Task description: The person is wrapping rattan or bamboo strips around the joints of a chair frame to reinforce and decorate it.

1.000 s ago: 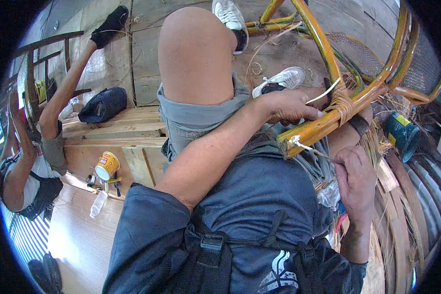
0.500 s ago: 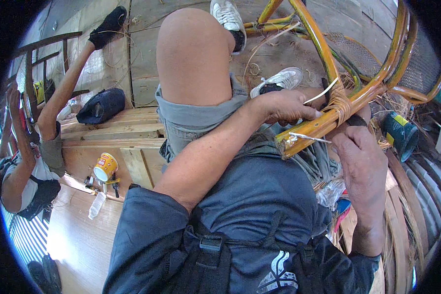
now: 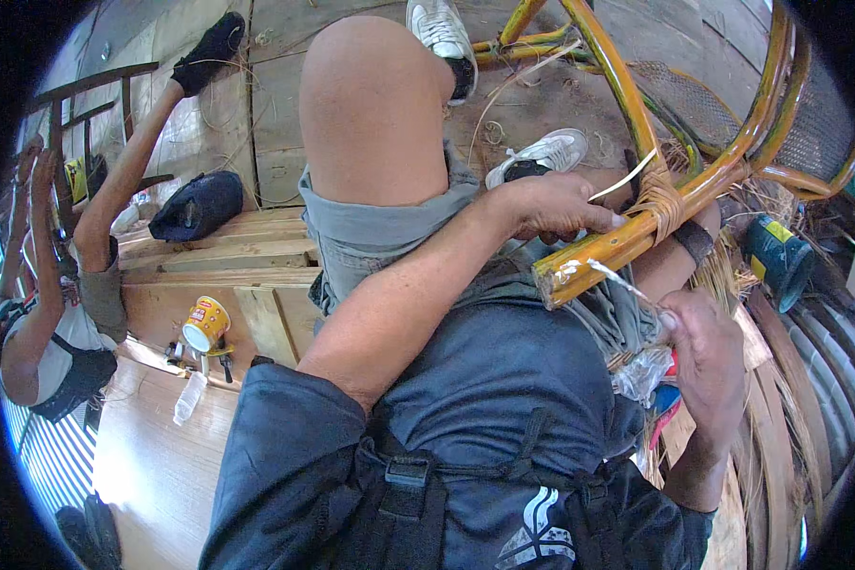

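Observation:
My left hand (image 3: 565,204) is closed on a glossy yellow-brown rattan pole (image 3: 603,258), part of a rattan frame, its thumb lying along the near side. A tan cane binding (image 3: 663,204) wraps the joint where a second pole meets it, and a loose pale cane end (image 3: 627,179) sticks out by my left hand. My right hand (image 3: 703,347) pinches a thin twisted stick (image 3: 622,282) whose whitish tip points at the pole's cut end. A white smear (image 3: 565,272) lies on the pole there. What the smear is, I cannot tell.
A dark green can (image 3: 777,261) stands to the right, amid cane scraps and wooden strips. At left are a yellow paper cup (image 3: 204,325), a clear bottle (image 3: 189,399), and a dark cap (image 3: 197,205). Another person (image 3: 47,332) sits at far left.
My right hand has drawn back from the pole, down toward me, with the stick now extending from its fingers. White material shows on the pole's end. My left hand stays in place.

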### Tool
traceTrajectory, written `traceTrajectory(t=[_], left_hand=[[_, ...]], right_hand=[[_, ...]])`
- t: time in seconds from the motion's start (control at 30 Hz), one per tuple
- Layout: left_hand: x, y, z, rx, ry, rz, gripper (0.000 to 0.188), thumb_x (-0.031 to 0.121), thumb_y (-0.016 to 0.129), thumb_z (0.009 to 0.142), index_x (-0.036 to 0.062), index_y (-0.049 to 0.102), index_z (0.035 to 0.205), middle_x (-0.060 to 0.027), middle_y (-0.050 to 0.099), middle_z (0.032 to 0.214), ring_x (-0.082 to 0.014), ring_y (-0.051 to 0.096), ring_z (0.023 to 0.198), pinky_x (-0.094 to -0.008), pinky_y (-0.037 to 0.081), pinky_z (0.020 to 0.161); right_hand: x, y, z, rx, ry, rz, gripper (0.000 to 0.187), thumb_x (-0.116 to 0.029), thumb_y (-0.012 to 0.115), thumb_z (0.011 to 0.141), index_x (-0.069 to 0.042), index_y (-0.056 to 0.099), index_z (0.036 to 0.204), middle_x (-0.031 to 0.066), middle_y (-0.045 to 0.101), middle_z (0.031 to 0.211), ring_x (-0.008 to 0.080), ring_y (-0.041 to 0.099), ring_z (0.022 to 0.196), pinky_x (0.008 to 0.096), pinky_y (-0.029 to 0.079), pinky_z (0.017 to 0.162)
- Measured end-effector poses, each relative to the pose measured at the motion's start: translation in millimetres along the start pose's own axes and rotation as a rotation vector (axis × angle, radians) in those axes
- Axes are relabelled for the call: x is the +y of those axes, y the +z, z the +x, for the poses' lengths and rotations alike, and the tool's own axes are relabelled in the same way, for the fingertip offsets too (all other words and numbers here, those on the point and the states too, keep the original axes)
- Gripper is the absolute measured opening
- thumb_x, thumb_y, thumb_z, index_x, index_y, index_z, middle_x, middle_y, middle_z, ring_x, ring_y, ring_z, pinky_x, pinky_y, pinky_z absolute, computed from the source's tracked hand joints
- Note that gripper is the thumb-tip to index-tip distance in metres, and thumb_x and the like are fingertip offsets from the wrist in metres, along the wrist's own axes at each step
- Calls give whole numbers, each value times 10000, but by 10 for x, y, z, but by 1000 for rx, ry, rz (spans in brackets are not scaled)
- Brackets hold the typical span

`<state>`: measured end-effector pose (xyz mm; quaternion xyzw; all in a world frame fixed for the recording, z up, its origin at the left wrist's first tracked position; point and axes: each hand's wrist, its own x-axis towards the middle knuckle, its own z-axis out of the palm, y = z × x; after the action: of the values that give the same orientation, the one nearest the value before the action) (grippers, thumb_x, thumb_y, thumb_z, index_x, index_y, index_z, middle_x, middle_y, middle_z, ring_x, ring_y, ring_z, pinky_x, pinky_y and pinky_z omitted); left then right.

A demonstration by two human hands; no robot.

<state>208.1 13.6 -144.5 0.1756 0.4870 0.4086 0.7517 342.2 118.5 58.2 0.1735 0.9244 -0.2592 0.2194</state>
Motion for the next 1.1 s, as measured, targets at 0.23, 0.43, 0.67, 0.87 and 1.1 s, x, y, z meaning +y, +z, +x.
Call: traceTrajectory(t=[0.23,0.43,0.67,0.87,1.1], left_hand=[[-51,16,49,-33,55,-92,547,325,624,883,148,438,1366,27,602,1005,-53,514,755,-189,430,589],[-5,10,8,-30,23,-49,507,337,615,888,138,469,1331,37,590,932,-44,465,683,-189,375,526],[55,5,-63,-18,-6,-6,478,364,615,880,153,502,1292,60,550,807,-36,406,599,-188,321,471],[46,5,-44,25,45,65,446,359,592,889,123,534,1263,34,577,827,-50,458,653,-209,384,529],[77,-56,-58,10,59,136,385,293,544,935,39,572,1223,-27,625,1016,-81,552,877,-255,472,779]], right_hand=[[2,27,11,-18,-122,-56,90,-71,597,831,-43,591,916,124,560,808,306,589,720,395,464,614],[-30,51,10,81,-123,-58,73,-99,613,833,-64,605,897,92,576,821,277,598,716,374,486,615],[-93,72,35,51,-149,-137,75,-112,633,821,-67,602,872,75,576,830,258,610,722,358,490,606],[-74,-13,21,87,-65,-60,91,-92,638,812,-49,604,885,97,577,845,266,597,752,347,484,658],[1075,-272,-546,588,360,8,140,-46,634,797,0,588,921,132,599,857,275,594,822,345,463,735]])
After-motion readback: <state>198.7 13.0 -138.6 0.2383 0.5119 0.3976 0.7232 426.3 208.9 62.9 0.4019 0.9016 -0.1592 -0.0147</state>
